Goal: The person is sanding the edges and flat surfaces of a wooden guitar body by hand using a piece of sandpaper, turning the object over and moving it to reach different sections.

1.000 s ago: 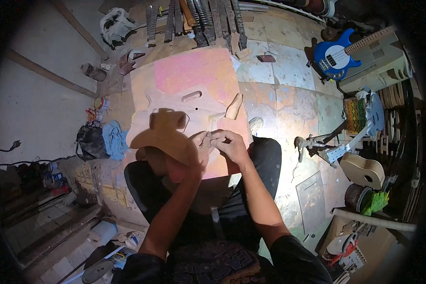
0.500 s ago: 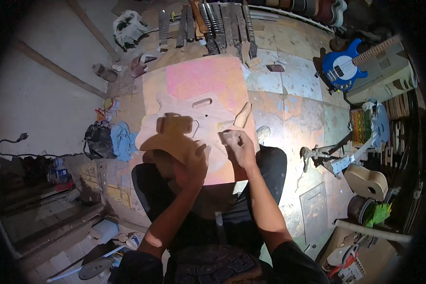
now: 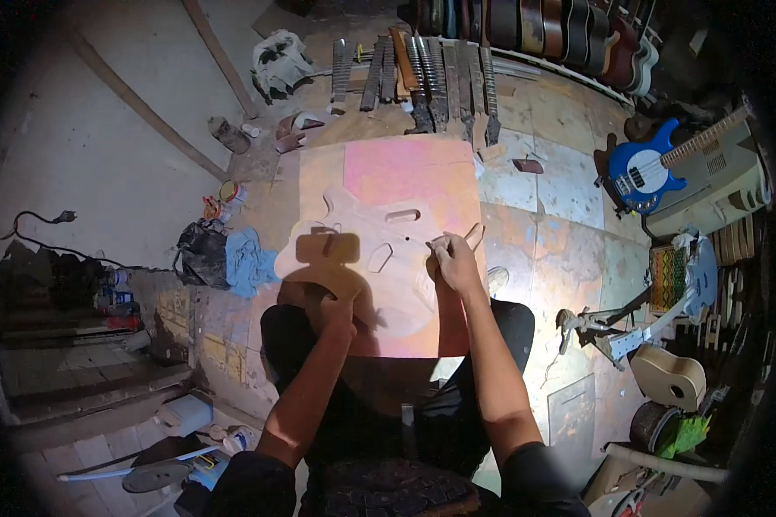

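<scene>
A pale wooden electric guitar body (image 3: 366,226) lies flat on a board (image 3: 409,168) across my lap. The body has an oblong slot, a small dark hole and an angular pocket cut into it. My left hand (image 3: 338,312) is at the near left edge of the body, its fingers curled around the edge in shadow. Above the right part of the body is my right hand (image 3: 457,261), closed with thumb and fingertips together; what they hold, if anything, I cannot make out. Just beyond it, a light wooden piece (image 3: 474,233) shows partly behind the fingers.
Several guitar necks (image 3: 444,82) lie on the floor ahead. At the right are a blue bass guitar (image 3: 645,170) and an unfinished acoustic guitar body (image 3: 666,376). To the left are a black bag (image 3: 202,256) and a blue cloth (image 3: 248,258). Guitar bodies (image 3: 552,26) line the back.
The view has shifted, so the scene sits lower and farther right. My left hand has moved left to the body's edge. My right hand has moved farther away, toward the light wooden piece.
</scene>
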Action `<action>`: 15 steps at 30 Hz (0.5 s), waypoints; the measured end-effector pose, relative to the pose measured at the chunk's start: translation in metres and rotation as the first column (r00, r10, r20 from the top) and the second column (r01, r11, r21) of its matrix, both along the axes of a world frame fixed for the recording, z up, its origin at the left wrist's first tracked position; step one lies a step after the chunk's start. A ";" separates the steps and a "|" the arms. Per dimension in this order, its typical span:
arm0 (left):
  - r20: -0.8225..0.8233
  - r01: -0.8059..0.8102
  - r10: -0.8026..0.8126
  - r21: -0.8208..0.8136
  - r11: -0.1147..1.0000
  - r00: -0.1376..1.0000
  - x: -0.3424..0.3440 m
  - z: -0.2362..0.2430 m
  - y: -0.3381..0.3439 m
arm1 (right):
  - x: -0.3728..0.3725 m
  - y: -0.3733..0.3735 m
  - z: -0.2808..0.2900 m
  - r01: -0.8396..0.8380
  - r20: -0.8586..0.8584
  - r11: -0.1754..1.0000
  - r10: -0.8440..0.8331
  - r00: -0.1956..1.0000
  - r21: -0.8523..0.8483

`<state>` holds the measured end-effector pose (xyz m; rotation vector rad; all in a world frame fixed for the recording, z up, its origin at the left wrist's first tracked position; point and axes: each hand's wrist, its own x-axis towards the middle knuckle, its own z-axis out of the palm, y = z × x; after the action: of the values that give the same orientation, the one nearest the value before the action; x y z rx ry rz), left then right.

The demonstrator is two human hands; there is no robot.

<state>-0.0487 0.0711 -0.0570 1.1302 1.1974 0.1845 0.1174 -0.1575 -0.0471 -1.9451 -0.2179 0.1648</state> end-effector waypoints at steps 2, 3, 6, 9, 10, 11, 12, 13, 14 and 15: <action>-0.026 0.027 -0.026 0.060 0.998 0.999 0.004 0.005 -0.004 | -0.006 -0.010 -0.009 0.016 -0.022 0.999 -0.016 1.000 -0.029; 0.033 0.034 -0.038 0.127 0.991 0.999 -0.001 0.010 0.002 | -0.015 -0.008 0.003 -0.002 -0.100 1.000 0.003 0.995 0.009; 0.129 0.102 -0.139 0.258 0.961 0.982 -0.006 0.061 0.003 | -0.040 -0.017 0.042 0.027 -0.310 0.994 0.007 0.951 0.108; 0.090 0.209 -0.258 0.363 0.908 0.962 0.010 0.125 0.008 | -0.067 -0.025 0.062 0.114 -0.434 0.984 -0.045 0.900 0.135; 0.070 0.228 -0.286 0.439 0.869 0.956 0.015 0.155 0.006 | -0.079 -0.026 0.067 0.140 -0.510 0.975 -0.032 0.859 0.175; 0.050 0.243 -0.311 0.512 0.824 0.949 0.021 0.170 0.007 | -0.091 -0.027 0.077 0.168 -0.580 0.963 -0.014 0.815 0.213; 0.062 0.271 -0.355 0.529 0.804 0.933 0.025 0.169 0.013 | -0.104 -0.027 0.083 0.199 -0.645 0.948 0.008 0.764 0.247; 0.074 0.299 -0.400 0.545 0.783 0.914 0.028 0.164 0.022 | -0.119 -0.028 0.082 0.227 -0.679 0.933 0.024 0.734 0.279; 0.084 0.330 -0.448 0.557 0.762 0.890 0.035 0.165 0.025 | -0.133 -0.028 0.086 0.261 -0.712 0.916 0.036 0.701 0.304; 0.006 0.438 -0.515 0.519 0.734 0.857 0.041 0.165 0.026 | -0.147 -0.025 0.090 0.251 -0.696 0.936 -0.010 0.718 0.246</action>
<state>-0.0077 0.0973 0.1084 1.8217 0.6919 0.1842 -0.0299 -0.1824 0.0433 -1.4393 0.3769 0.7007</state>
